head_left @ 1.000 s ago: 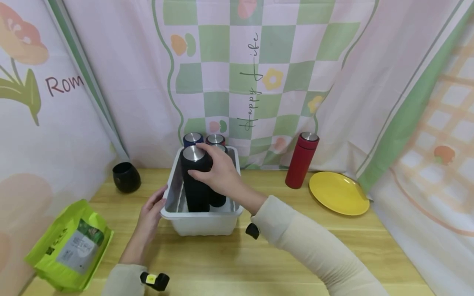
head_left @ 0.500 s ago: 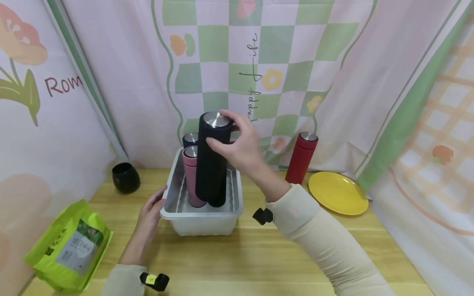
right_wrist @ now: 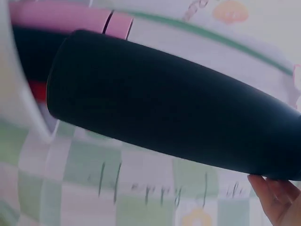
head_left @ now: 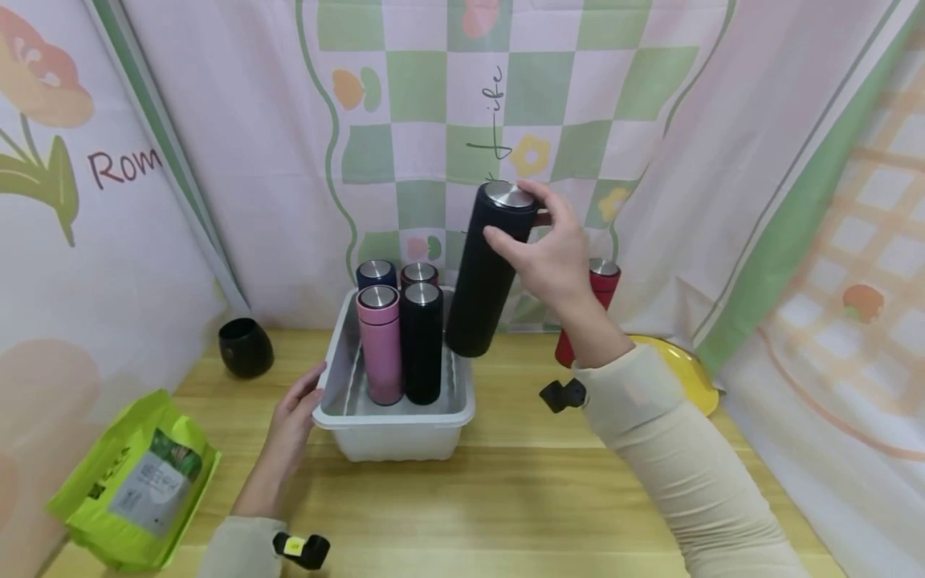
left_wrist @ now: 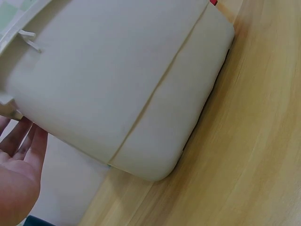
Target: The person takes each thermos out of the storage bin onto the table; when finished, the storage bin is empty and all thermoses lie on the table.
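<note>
My right hand [head_left: 552, 249] holds a large black thermos bottle [head_left: 486, 281] near its steel lid, thumb in front and fingers round the back. The bottle hangs tilted in the air at the right of a white plastic bin [head_left: 397, 441]. In the right wrist view the thermos [right_wrist: 164, 103] stretches across the picture. My left hand [head_left: 289, 421] touches the bin's left rim with fairly straight fingers. In the bin stand a pink bottle [head_left: 381, 353], a slimmer black bottle [head_left: 422, 345], a dark blue bottle [head_left: 376, 275] and a reddish one [head_left: 420, 274], the last two partly hidden.
A red bottle [head_left: 605, 285] stands at the right, partly behind my right hand. Behind the right sleeve shows a yellow plate [head_left: 694, 377]. At the left are a black cup [head_left: 246, 347] and a green bag [head_left: 137, 482]. A printed curtain [head_left: 419, 144] closes off the back.
The large black thermos has risen out of the bin and moved right over its rim in my right hand, uncovering the pink and slimmer black bottles. My left hand has stayed at the rim.
</note>
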Demonstrator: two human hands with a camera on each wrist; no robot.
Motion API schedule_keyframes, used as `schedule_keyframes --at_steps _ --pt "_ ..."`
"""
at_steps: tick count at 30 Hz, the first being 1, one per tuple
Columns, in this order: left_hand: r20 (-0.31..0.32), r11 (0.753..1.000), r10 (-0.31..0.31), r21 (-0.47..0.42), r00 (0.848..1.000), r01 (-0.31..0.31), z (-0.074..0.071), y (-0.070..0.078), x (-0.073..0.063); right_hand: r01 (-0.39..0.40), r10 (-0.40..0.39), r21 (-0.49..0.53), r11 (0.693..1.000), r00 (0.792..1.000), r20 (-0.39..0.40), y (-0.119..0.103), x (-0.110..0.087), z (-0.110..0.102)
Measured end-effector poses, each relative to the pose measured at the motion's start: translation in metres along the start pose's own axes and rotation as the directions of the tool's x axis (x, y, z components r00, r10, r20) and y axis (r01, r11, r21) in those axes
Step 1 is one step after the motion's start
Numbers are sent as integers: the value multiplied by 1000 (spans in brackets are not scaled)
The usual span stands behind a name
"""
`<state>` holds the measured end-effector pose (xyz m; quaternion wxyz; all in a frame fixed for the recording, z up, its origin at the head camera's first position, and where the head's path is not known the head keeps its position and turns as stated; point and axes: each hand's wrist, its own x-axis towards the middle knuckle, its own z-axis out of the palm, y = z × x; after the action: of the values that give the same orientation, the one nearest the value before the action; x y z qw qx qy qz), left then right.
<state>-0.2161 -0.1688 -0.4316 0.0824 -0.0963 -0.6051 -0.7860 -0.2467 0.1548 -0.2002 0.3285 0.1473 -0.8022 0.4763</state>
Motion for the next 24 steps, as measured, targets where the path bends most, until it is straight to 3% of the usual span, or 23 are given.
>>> schedule_keyframes --at_steps 7,14,24 --pt "-6 1000 -13 15 1000 13 1 0 0 -82 72 -152 985 995 -67 37 7 -18" --pt "4 1000 7 -13 1000 -7 -1 -1 0 -204 198 -238 950 979 -48 75 4 -21" --pt "-5 1000 -8 1 1000 8 -1 -1 0 -292 309 -327 899 951 0 131 0 -13"
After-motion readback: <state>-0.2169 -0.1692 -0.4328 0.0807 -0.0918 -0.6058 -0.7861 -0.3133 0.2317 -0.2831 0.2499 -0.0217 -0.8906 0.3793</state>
